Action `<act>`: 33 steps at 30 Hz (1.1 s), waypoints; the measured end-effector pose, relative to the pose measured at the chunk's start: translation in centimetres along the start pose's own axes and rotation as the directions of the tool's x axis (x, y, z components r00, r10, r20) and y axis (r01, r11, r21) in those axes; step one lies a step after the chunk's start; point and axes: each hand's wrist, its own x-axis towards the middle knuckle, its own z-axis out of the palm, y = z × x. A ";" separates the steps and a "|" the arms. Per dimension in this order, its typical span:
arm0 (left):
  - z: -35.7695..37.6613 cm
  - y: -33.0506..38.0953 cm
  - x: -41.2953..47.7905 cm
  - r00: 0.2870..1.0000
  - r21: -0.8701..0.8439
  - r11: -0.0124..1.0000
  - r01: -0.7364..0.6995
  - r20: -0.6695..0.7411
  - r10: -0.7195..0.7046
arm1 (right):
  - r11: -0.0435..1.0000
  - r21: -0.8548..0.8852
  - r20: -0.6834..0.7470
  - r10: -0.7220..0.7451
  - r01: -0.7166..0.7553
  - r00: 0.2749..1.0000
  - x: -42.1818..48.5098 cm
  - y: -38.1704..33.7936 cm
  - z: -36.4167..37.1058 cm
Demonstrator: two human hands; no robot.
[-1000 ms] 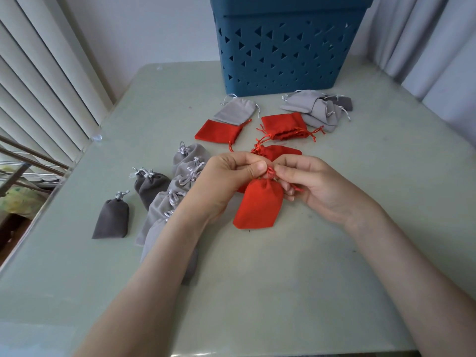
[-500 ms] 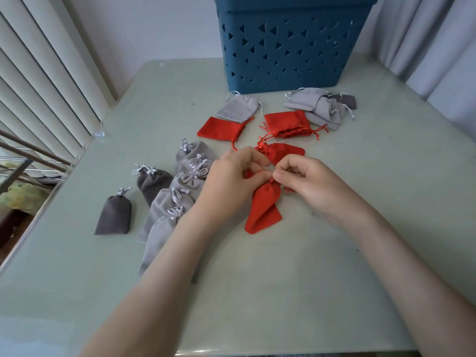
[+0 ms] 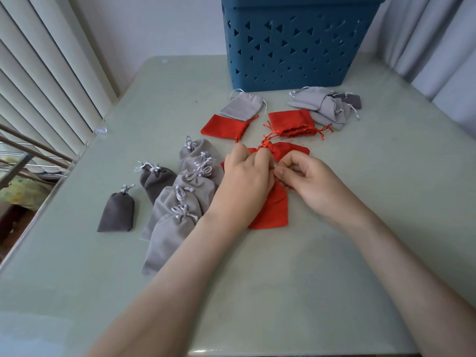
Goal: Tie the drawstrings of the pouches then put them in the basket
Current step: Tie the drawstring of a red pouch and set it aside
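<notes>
A red pouch point(image 3: 273, 211) lies on the table under both hands. My left hand point(image 3: 244, 179) covers its top and its fingers curl round the neck and strings. My right hand point(image 3: 309, 180) pinches at the pouch's neck from the right. Another red pouch point(image 3: 288, 150) with a knotted string lies just behind the hands. Two more red pouches point(image 3: 224, 126) point(image 3: 291, 122) lie farther back. The blue basket point(image 3: 296, 42) stands at the table's far edge. A row of tied grey pouches point(image 3: 180, 202) lies to the left.
Light grey pouches point(image 3: 243, 105) point(image 3: 322, 106) with loose strings lie in front of the basket. Two dark grey tied pouches point(image 3: 117, 215) point(image 3: 155, 177) sit near the table's left edge point(image 3: 51, 197). Blinds are to the left and curtains to the right.
The red pouch has come down from being held up to lying flat on the table. Both hands have lowered with it and still work at its neck.
</notes>
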 end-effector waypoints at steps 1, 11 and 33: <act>-0.2 0.1 0.0 1.000 -0.033 0.999 0.010 -0.017 -0.011 | 0.996 0.087 0.002 -0.002 0.002 1.000 0.0 -0.2 0.0; -1.0 0.3 -0.1 0.997 -0.164 0.986 0.004 -0.075 -0.016 | 0.971 0.238 0.042 0.018 -0.028 0.999 -0.1 0.1 0.0; -1.8 0.5 -0.1 0.935 -0.188 0.921 0.341 -0.032 -0.353 | 0.989 -0.128 -0.251 0.045 -0.079 0.967 1.0 1.6 -0.9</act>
